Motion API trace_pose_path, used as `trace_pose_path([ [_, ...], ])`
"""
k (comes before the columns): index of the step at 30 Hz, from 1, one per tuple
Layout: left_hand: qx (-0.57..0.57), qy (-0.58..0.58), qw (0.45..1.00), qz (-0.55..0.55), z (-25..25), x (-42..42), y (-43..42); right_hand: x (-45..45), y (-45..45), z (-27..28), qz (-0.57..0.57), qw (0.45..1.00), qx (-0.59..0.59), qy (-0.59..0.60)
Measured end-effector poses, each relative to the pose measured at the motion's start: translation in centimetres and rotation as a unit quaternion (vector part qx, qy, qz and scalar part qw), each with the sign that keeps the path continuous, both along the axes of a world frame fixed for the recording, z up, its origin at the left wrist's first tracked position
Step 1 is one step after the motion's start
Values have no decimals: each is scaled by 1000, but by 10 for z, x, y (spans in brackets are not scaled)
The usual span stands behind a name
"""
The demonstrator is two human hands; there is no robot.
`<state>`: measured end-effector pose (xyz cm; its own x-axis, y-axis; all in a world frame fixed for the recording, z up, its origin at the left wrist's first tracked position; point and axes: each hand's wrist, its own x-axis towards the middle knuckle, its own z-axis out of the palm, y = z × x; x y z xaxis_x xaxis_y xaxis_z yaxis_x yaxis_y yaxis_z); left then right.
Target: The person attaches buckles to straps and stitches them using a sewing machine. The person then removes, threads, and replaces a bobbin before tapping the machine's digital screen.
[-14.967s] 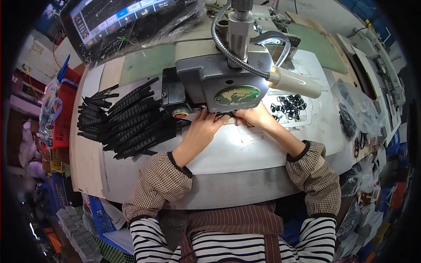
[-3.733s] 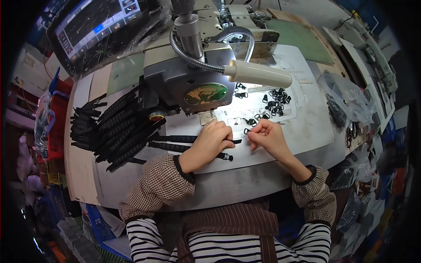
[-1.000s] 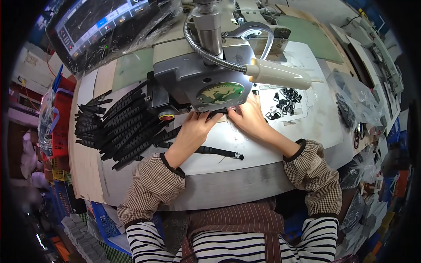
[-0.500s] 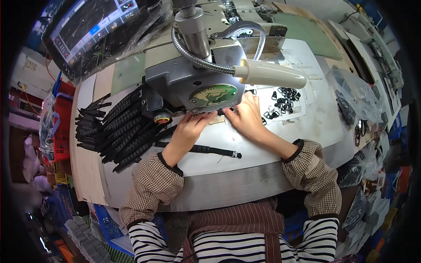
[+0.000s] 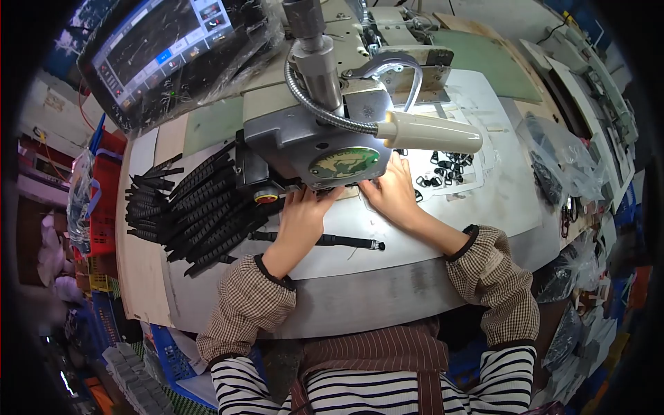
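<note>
The grey sewing machine head [image 5: 277,142] hangs over both my hands and covers their fingertips. My left hand [image 5: 302,220] lies under its front edge, fingers stretched forward and thumb apart, pointing right. My right hand [image 5: 391,195] reaches in from the right, its thumb near the left thumb and its fingers bent behind the head. What this hand grips is hidden; a small dark strip shows between the thumbs. A black webbing strap [image 5: 346,241] with a buckle at its right end lies in front of the left hand, passing beneath the wrist.
A pile of black straps [image 5: 200,214] lies on the left. Several small black buckles [image 5: 449,168] sit on the white sheet at right. A cream lamp [image 5: 436,133] juts from the machine head. A plastic-wrapped screen [image 5: 149,59] stands back left; clear plastic bags [image 5: 560,155] lie far right.
My left hand has shifted slightly right and its thumb has spread from the fingers. The right hand stays almost in place. The whole view has moved a little.
</note>
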<state>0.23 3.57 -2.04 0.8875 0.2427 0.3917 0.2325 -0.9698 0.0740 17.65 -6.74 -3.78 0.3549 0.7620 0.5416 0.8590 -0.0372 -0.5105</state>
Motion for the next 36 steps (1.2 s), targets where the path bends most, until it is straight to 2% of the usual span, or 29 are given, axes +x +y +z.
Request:
trace_pose_path([
  [4, -66, 19, 998, 0, 0, -1, 1, 0, -1, 0, 4, 1000, -3, 5],
  [7, -71, -21, 996, -44, -7, -2, 7, -3, -5, 2, 3, 1000, -7, 20],
  [10, -118, 5, 993, -26, -6, -1, 8, 2, 1, -1, 5, 1000, 25, 0],
  [18, -99, -9, 995, -28, 0, -1, 4, 3, -3, 4, 39, 998, -19, 49],
  [22, -121, 19, 992, 8, 12, -6, -9, 25, -6, 12, 195, 979, -62, 14],
  [24, -258, -31, 965, -38, 9, -10, -17, 28, -8, 19, 210, 973, -74, -57],
  [25, -323, -56, 943, -59, 9, -11, -20, 28, -7, 22, 215, 969, -83, -86],
  [26, -476, -43, 877, -54, 11, -10, -24, 28, -5, 25, 222, 964, -90, -114],
  [27, -616, -32, 786, -47, 14, -8, -29, 31, -6, 32, 245, 945, -121, -179],
  [28, -738, -23, 673, -38, 17, -7, -33, 32, -5, 27, 249, 939, -105, -213],
  [29, -789, -14, 611, -57, 17, -8, -36, 32, -4, 20, 252, 931, -90, -247],
  [31, -910, -69, 408, -35, 15, -8, -48, 23, -9, 18, 252, 919, -45, -299],
  [32, -950, -94, 295, -27, 14, -11, -53, 20, -14, 26, 281, 895, -20, -346],
  [34, -958, -118, 260, -29, 11, -25, -64, -1, -31, 46, 353, 894, -9, -275],
  [36, -965, -134, 222, -35, 8, -39, -78, -30, -37, 56, 343, 923, 26, -175],
])
